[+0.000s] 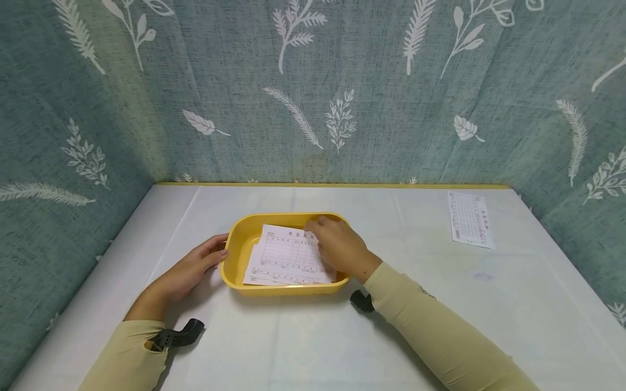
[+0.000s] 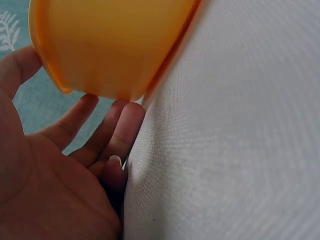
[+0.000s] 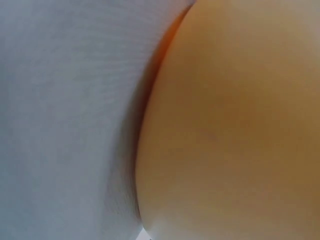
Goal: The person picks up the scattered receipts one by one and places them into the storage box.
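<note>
A yellow plastic tub (image 1: 288,290) sits on the white tabletop, holding a few printed paper slips (image 1: 288,255) that overlap one another. My left hand (image 1: 195,269) holds the tub's left end, thumb at the rim. In the left wrist view, its fingertips (image 2: 131,115) rest against the outer wall, low by the tabletop, with a gap before the palm. Reaching over the tub's right end, my right hand (image 1: 342,247) has bent fingers at the upper right part of the top slip and pinches it there. That hand covers the slip's right side. The right wrist view shows the tub's wall (image 3: 230,125) close up.
Another printed slip (image 1: 471,220) lies on the table, at the back right. Patterned green cloth (image 1: 313,125) hangs behind the table and at both sides. Black wrist straps (image 1: 178,334) are worn over the sleeves.
</note>
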`<state>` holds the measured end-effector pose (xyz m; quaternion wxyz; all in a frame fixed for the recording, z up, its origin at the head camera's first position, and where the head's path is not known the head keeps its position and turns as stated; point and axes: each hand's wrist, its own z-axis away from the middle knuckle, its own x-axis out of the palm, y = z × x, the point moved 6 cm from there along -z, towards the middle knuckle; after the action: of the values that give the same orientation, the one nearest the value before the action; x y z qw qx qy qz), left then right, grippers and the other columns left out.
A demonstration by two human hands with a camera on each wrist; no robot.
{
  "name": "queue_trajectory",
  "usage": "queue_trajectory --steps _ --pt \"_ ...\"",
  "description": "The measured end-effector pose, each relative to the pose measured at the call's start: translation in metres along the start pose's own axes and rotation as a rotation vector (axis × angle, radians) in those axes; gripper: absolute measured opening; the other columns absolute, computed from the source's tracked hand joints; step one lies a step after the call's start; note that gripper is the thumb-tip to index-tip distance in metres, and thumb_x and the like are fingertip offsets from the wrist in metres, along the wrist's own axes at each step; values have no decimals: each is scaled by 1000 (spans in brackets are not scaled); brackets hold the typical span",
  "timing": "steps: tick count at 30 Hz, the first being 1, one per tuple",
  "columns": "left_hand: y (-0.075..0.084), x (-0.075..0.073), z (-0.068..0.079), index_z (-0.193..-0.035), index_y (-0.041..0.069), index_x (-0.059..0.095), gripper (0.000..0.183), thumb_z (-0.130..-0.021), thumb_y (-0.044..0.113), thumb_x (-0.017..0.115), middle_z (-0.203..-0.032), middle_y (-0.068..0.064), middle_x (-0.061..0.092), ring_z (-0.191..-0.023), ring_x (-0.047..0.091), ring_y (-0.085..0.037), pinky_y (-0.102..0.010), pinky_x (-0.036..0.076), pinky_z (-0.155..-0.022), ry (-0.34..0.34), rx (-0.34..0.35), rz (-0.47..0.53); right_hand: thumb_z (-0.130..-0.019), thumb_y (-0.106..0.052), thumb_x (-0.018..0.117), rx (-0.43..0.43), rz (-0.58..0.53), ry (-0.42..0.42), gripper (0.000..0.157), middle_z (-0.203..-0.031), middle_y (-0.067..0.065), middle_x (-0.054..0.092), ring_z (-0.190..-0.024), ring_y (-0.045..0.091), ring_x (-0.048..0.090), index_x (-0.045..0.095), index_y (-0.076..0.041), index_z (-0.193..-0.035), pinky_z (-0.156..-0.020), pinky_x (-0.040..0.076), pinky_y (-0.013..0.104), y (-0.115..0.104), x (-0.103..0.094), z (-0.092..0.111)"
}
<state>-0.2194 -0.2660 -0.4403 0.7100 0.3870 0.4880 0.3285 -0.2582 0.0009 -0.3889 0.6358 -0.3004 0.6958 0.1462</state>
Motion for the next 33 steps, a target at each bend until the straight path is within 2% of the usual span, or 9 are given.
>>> queue_trajectory --steps 6,13,16,22,25,29,33 --pt "2 -1 -1 -141 23 32 58 -92 50 45 -148 -6 31 -137 23 -29 -54 19 -110 8 1 -15 -83 -7 62 12 22 -10 41 -104 1 59 -81 12 55 55 -20 -121 -77 50 26 -1 0 1" --pt "-3 0 0 -141 23 32 58 -91 51 46 -148 -7 31 -137 24 -30 -54 20 -110 4 -16 -7 -83 -14 66 5 59 -49 43 -107 1 58 -82 13 55 54 -20 -124 -77 49 26 -3 4 2" --pt "-4 0 -1 -140 23 33 58 -91 51 46 -148 -6 31 -137 24 -29 -54 20 -110 6 -6 -7 -82 -17 68 -6 77 -38 43 -105 1 58 -84 13 54 55 -19 -123 -79 49 27 -3 4 2" --pt "-3 -2 1 -141 22 33 58 -92 49 46 -147 -6 32 -137 23 -29 -53 19 -110 10 13 9 -81 -22 70 -35 85 11 40 -108 1 59 -99 16 55 59 -18 -118 -87 47 29 -4 1 2" --pt "-3 -1 2 -141 22 32 59 -91 50 46 -148 -7 31 -138 23 -29 -53 18 -111 9 3 10 -82 -24 68 -28 42 41 35 -109 0 59 -102 15 54 60 -18 -116 -90 46 28 -2 0 3" --pt "-3 0 2 -141 23 32 57 -92 49 46 -147 -7 32 -137 23 -30 -54 18 -110 8 1 1 -85 -20 64 -38 -117 138 26 -107 -3 58 -101 13 51 62 -17 -110 -90 47 27 4 -8 7" --pt "-2 -1 1 -141 24 32 56 -92 48 46 -147 -7 33 -137 24 -29 -54 19 -110 7 1 1 -85 -14 61 -80 -257 241 23 -105 -3 57 -102 12 50 63 -17 -108 -88 47 29 9 -23 19"
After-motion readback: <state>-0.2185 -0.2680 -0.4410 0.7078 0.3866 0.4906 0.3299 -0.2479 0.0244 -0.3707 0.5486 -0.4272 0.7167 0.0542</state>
